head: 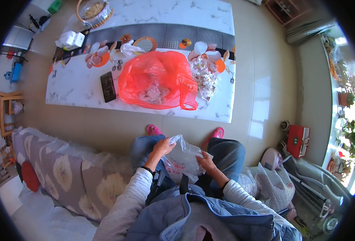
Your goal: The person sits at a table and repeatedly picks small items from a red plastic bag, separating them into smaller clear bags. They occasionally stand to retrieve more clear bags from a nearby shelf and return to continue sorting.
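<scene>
A clear plastic bag (182, 159) with red printing hangs between my knees. My left hand (163, 146) pinches its upper left edge, and my right hand (207, 161) grips the right side. On the table (75, 93) before me lies a red translucent plastic bag (162, 69), its mouth facing me. Several small clear packets (155, 94) show inside it. Right of the red bag is a pile of small packets (207, 79) with whitish contents. A dark smartphone (108, 86) lies to its left.
A tissue pack (72, 40) and a handled basket (94, 13) stand at the table's far left. A floral-covered sofa (72, 174) is on my left. To my right are a red box (298, 141) and a folded wheeled frame (313, 183). Potted plants (346, 99) line the window.
</scene>
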{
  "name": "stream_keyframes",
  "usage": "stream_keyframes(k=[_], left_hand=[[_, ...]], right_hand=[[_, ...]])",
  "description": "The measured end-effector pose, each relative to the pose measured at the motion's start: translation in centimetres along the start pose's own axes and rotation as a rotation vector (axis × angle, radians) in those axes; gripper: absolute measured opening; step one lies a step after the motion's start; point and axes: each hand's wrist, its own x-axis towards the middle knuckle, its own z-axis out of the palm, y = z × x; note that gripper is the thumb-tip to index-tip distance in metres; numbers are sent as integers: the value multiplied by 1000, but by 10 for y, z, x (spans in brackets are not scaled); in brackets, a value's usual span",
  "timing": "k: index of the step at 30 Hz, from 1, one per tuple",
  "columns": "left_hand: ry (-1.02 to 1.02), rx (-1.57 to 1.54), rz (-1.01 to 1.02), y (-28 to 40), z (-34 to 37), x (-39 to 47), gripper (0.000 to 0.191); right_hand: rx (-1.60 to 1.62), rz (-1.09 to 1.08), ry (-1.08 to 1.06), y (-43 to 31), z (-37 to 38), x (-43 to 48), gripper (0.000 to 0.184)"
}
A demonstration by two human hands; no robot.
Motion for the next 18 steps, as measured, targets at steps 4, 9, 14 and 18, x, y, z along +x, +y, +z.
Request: stream_keyframes(k=[4,9,14,18], left_hand=[[120,-35,200,-14,11,2,45],[167,-98,326,-31,31,-32,45],[435,-269,477,-43,-2,-85,44],[235,-756,612,-84,-41,-125,79]], right_hand=[[140,-256,69,21,6,8,16],[336,-355,88,45,23,-33,18],[337,-504,197,25,31,-84,20],[262,-754,211,16,12,-103,17]])
